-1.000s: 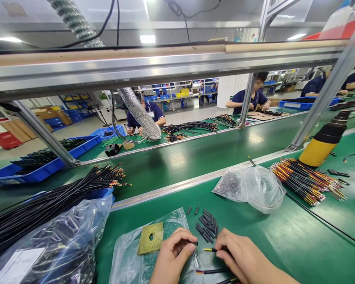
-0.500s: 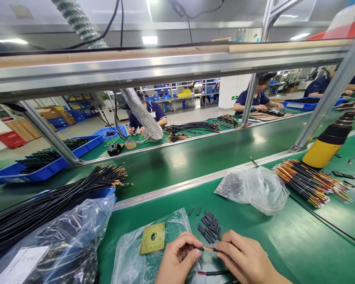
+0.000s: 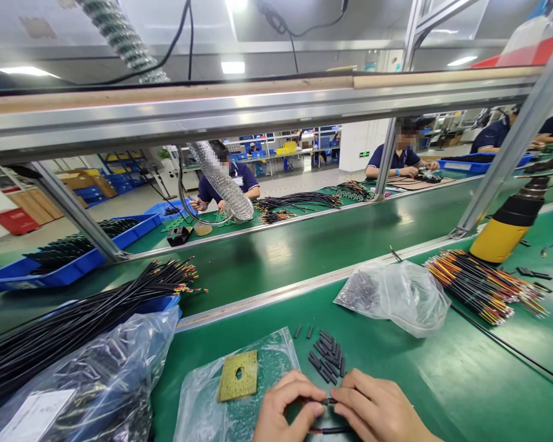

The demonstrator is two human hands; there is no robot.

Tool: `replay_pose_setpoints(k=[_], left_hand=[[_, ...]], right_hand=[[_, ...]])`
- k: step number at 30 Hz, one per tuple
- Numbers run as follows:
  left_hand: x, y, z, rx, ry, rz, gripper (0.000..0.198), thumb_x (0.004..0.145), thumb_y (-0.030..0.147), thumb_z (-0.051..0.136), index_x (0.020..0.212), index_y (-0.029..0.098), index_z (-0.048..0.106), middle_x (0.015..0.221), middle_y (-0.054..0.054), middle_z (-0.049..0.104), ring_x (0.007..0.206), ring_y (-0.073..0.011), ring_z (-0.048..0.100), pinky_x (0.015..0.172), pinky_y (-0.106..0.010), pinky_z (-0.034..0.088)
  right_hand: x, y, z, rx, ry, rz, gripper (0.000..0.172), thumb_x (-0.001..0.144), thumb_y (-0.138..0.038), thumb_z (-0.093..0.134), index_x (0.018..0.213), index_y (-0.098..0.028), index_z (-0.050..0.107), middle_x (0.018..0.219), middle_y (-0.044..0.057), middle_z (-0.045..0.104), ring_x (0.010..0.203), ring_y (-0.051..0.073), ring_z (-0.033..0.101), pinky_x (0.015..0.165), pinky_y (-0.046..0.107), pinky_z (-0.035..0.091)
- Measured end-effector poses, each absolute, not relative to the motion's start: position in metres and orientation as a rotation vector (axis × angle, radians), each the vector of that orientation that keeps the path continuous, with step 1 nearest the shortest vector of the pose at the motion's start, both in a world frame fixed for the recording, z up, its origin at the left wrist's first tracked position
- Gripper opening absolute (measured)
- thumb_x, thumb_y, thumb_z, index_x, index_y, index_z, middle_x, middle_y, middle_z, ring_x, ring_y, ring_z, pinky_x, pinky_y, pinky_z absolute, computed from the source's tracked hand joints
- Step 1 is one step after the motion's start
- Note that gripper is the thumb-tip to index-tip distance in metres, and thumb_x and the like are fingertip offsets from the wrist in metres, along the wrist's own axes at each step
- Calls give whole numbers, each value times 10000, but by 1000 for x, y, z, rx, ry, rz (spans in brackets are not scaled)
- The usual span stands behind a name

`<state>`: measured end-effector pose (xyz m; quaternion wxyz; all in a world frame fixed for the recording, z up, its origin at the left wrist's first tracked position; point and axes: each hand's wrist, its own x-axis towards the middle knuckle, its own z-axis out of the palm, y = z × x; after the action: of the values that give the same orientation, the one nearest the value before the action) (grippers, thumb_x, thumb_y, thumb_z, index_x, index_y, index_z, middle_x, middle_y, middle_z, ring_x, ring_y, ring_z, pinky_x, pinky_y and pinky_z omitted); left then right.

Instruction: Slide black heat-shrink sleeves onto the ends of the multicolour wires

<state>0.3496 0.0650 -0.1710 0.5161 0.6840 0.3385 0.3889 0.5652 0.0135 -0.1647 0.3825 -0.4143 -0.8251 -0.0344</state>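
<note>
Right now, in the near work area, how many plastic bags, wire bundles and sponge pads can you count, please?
Clear plastic bags: 3 (left bag, middle bag, right bag)
Wire bundles: 2 (black bundle, multicoloured bundle)
Sponge pads: 1 (yellow sponge pad)
Total: 6

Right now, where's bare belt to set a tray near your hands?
Green belt shows right of the right hand, below the clear bag. Crowded: the black sleeves, the yellow pad on its plastic sheet, and the bagged black cables at left.
</note>
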Motion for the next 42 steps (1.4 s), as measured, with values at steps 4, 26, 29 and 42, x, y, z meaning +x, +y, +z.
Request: replay_pose_setpoints(k=[4,26,29,42], left_hand=[[351,63,-179,1574,803,954,80,810,225,772,870,246,821,825,-54,726,741,-198,670,675,-257,516],[362,57,-182,1579,841,980,146,727,144,786,819,245,837,775,-46,753,705,-170,687,615,-197,512],[369,53,-181,1330,816,984,230,708,236,872,930,254,818,773,-31,760,694,-156,675,628,-195,508],[369,53,-179,1650,663,1041,166,766,314,873,924,272,848,802,-76,754,683,-175,678,624,-228,527]], right_hand=[[563,15,-171,-1016,-1985,152,223,1096,-317,420,997,-205,585,790,29,678,682,139,665,611,198,519],[565,15,-167,-1061,-1991,455,262,1074,-321,429,942,-214,629,786,43,672,686,155,648,621,218,493],[563,15,-166,-1032,-1915,554,233,1073,-326,435,954,-231,611,822,36,667,709,151,640,647,216,495],[564,16,-168,-915,-1728,815,344,1034,-509,512,864,-251,663,745,3,644,662,142,612,623,200,467]])
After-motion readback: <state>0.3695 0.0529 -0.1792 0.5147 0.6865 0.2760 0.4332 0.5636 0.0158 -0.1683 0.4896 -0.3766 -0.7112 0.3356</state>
